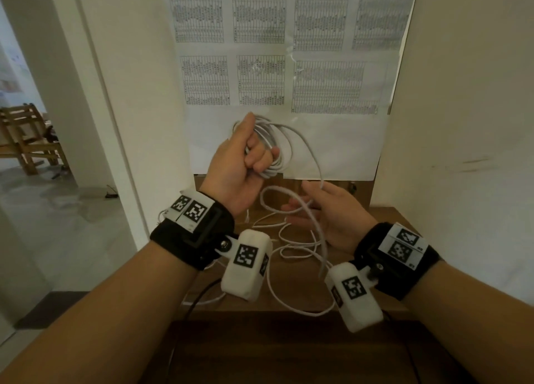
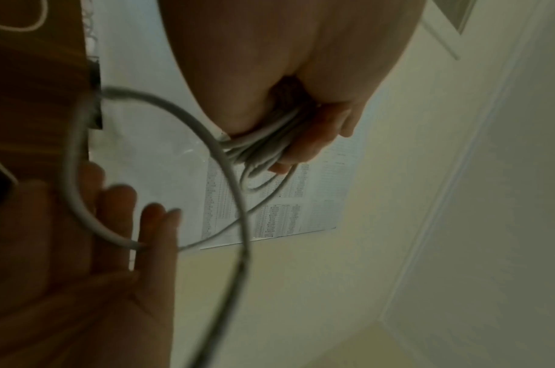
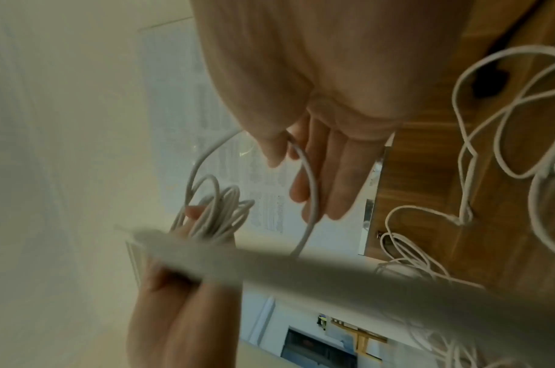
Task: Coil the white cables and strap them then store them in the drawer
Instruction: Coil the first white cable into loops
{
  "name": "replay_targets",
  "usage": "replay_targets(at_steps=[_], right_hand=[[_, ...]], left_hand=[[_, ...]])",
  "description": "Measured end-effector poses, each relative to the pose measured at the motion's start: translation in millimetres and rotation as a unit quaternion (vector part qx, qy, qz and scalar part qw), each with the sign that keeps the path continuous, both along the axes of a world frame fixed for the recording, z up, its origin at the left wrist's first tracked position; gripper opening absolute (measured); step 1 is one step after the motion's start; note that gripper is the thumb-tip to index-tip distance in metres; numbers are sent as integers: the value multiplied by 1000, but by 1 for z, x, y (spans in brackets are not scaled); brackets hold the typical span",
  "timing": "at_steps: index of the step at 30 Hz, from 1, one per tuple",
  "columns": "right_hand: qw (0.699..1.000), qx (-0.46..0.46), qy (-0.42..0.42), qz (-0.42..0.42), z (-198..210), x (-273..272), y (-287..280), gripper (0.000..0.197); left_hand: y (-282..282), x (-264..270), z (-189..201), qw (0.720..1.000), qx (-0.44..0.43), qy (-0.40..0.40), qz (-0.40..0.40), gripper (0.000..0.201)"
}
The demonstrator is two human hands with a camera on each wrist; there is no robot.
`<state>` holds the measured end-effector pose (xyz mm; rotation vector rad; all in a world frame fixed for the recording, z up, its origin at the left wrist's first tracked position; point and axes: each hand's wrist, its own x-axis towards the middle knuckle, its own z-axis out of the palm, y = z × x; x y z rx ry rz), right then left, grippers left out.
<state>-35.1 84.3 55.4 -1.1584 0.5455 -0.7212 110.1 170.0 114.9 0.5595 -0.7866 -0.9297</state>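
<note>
We see the left hand (image 1: 234,164) raised in front of the wall, its fingers curled round a bundle of loops, the coil (image 1: 271,152) of white cable (image 1: 312,158), with the thumb pointing up at the top of the loops. The left wrist view shows the same strands packed between palm and fingers (image 2: 317,134). From the coil a free length of the cable arcs out to the right and drops to the right hand (image 1: 332,213), which sits lower and nearer the counter (image 1: 381,219). The right hand has its fingers nearly straight and spread toward the left; the cable runs across them, and in the right wrist view the strand passes between the thumb (image 3: 271,147) and the fingers, held lightly there rather than clenched. Below the hands the rest of the cable lies in loose, tangled loops (image 1: 291,245) on the wooden counter, some trailing toward its near edge. A thin black cord (image 1: 199,297) also runs over that edge at the left. Printed sheets of tables (image 1: 260,51) are stuck on the wall behind the coil, covered by a clear film. Both wrists wear black bands carrying white camera housings with square black-and-white markers (image 1: 247,256). Through the opening at far left a wooden chair (image 1: 26,135) stands on a pale floor.
</note>
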Motion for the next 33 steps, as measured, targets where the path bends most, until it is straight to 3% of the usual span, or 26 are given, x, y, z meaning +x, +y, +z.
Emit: replay_targets(at_steps=[2, 5, 7, 9, 12, 14, 16, 18, 20, 22, 24, 28, 33], right_hand=[[999, 17, -19, -29, 4, -2, 0, 37], [983, -122, 94, -100, 8, -5, 0, 53], [958, -230, 116, -128, 16, -10, 8, 47], [943, -310, 104, -59, 27, -17, 17, 48], [865, -467, 178, 49, 39, -21, 27, 34], [827, -522, 207, 36, 41, -21, 24, 18], [818, -538, 203, 8, 43, -25, 19, 12], [857, -486, 171, -24, 48, -29, 13, 15], [931, -352, 89, -34, 52, -29, 6, 19], [971, -236, 26, -34, 54, -23, 1, 19], [985, -167, 4, -38, 51, -15, -2, 16], [991, -102, 10, -84, 44, -2, -5, 18], [992, 72, -32, -95, 35, 5, -12, 40]], left_hand=[[0, 1, 1, 1000, -7, -7, 24, 53], [0, 6, 1, 999, -10, -2, 53, 44], [-3, 10, -1, 997, -2, -10, 72, 42], [-7, 11, -4, 996, 8, -22, 86, 42], [-13, 8, -12, 994, 26, -43, 93, 44], [-14, 8, -16, 994, 38, -58, 89, 47], [-14, 12, -18, 993, 50, -69, 81, 48], [-11, 17, -21, 992, 61, -81, 70, 48], [-8, 17, -24, 989, 76, -112, 65, 49], [-5, 8, -27, 985, 98, -136, 51, 40], [-5, -3, -30, 985, 117, -127, 18, 38], [-10, -16, -40, 985, 125, -114, -31, 63], [-13, -27, -50, 988, 117, -79, -56, 60]])
